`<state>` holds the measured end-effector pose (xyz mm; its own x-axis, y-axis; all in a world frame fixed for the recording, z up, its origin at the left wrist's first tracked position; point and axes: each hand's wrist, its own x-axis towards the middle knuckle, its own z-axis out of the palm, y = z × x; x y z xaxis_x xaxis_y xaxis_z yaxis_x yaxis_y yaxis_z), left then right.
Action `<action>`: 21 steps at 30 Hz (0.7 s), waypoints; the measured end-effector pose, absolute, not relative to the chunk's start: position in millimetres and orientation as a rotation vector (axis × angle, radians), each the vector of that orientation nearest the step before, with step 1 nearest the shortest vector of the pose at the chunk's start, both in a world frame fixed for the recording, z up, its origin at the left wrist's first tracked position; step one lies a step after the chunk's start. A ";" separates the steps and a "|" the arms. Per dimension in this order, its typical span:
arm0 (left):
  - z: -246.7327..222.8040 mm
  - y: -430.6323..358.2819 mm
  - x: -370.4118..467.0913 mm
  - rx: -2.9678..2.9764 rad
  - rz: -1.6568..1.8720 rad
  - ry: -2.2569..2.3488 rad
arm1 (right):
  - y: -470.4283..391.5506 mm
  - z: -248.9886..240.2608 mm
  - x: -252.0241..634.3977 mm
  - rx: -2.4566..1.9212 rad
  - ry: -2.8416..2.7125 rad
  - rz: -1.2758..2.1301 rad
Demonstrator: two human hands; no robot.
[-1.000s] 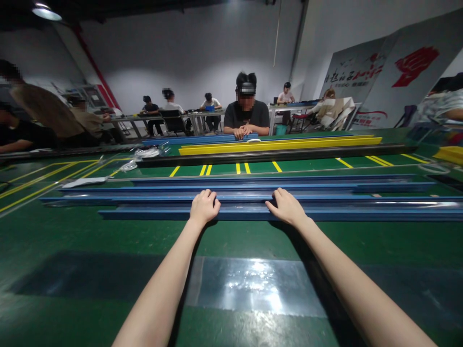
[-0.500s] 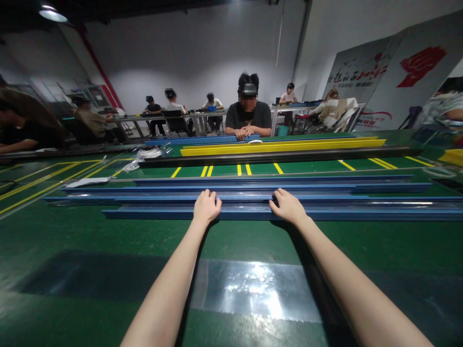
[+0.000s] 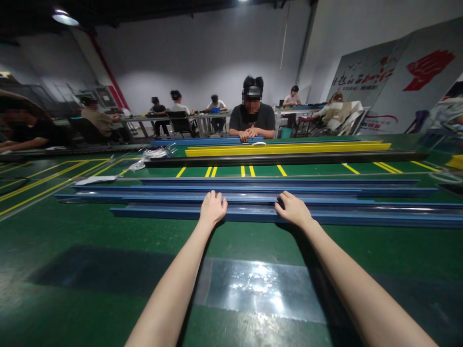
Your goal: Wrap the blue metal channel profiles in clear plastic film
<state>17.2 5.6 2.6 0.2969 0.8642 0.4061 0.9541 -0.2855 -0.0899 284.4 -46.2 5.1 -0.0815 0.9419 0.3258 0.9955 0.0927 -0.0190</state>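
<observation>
Several long blue channel profiles (image 3: pixel 166 213) lie side by side across the green table. My left hand (image 3: pixel 213 207) rests over the nearest blue profile left of centre, its fingers curled over the raised edge. To its right, my right hand (image 3: pixel 293 208) grips the same profile, thumb on the near side and fingers bent over the top. Both fingertips are partly hidden by the hands. A clear plastic sheet (image 3: pixel 267 289) lies flat on the table between my forearms.
Beyond the blue profiles lie a black profile (image 3: pixel 289 158), a yellow profile (image 3: pixel 289 148) and crumpled plastic wrap (image 3: pixel 154 154). Across the table a person (image 3: pixel 252 115) sits with hands together. Other people sit farther back.
The whole view has shifted slightly, so everything appears a little farther right. Both hands stay on the blue profile, with no clear movement relative to it.
</observation>
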 end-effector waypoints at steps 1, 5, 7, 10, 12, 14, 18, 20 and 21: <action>2.7 4.3 17.6 -2.254 -0.404 -1.649 | -47.2 4.8 285.0 -1.936 -2.114 -0.300; 3.3 -2.0 19.5 -2.273 -0.414 -1.638 | -51.6 3.8 289.0 -1.922 -2.045 -0.224; 3.7 -4.7 20.3 -2.295 -0.422 -1.627 | -53.1 3.7 290.9 -1.908 -1.989 -0.164; 4.2 -6.9 21.1 -2.313 -0.438 -1.631 | -54.2 4.3 292.0 -1.896 -1.938 -0.105; 4.2 -7.4 21.4 -2.310 -0.434 -1.634 | -54.6 4.9 291.3 -1.904 -1.903 -0.085; 4.3 -7.7 21.5 -2.302 -0.422 -1.636 | -55.4 5.3 290.0 -1.922 -1.869 -0.073; 5.7 -8.8 21.6 -2.314 -0.397 -1.630 | -59.3 6.2 287.2 -1.946 -1.849 -0.073; 6.8 -9.6 21.4 -2.326 -0.387 -1.620 | -61.5 6.7 286.1 -1.961 -1.849 -0.083; 7.2 -10.0 21.3 -2.329 -0.385 -1.615 | -62.4 6.9 285.5 -1.971 -1.850 -0.090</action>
